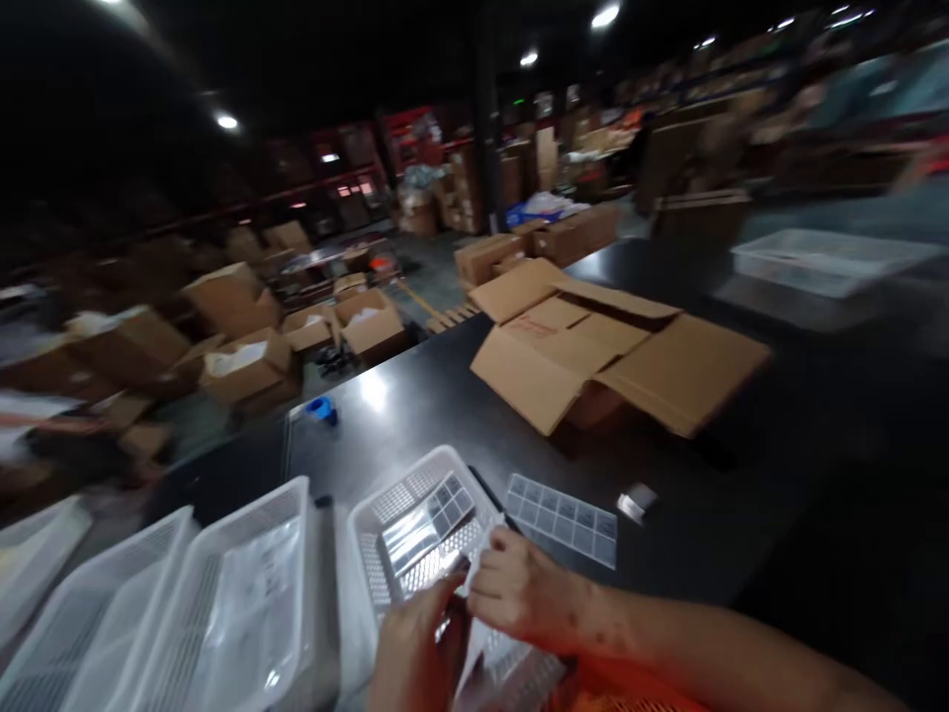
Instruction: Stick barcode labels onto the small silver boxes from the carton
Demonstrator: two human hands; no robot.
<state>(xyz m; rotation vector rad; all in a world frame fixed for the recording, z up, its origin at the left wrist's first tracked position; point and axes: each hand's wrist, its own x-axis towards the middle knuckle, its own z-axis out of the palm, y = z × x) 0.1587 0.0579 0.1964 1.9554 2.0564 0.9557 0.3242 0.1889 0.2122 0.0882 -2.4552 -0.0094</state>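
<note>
At the far left, a white plastic basket is cut by the frame edge. Beside it stands a second white basket, then a third basket with clear plastic bags lying flat inside. Beyond the worktable, open cartons sit close together, some with white material showing at their tops. A blue tape dispenser or similar ring-shaped piece rests near the far edge of the black worktable.

Next comes a perforated white basket, holding a shiny clear-wrapped piece with a grid of dark compartments. At its near end, the left hand is curled, thumb raised, against a thin white sheet; blur and overlap hide its fingertips, so whether they grip cannot be told. The sheet stands steeply on edge between the two hands, over the basket's near right side. The right hand pinches its upper part, fingers folded in. Orange fabric shows below the right forearm.

Just beyond the right hand, a translucent compartment tray lies flat on the table. Behind it, a cardboard box stands with its flaps splayed outward. A small silvery object, too blurred to identify, lies to the tray's right. At the far right sits a shallow clear plastic bin.
</note>
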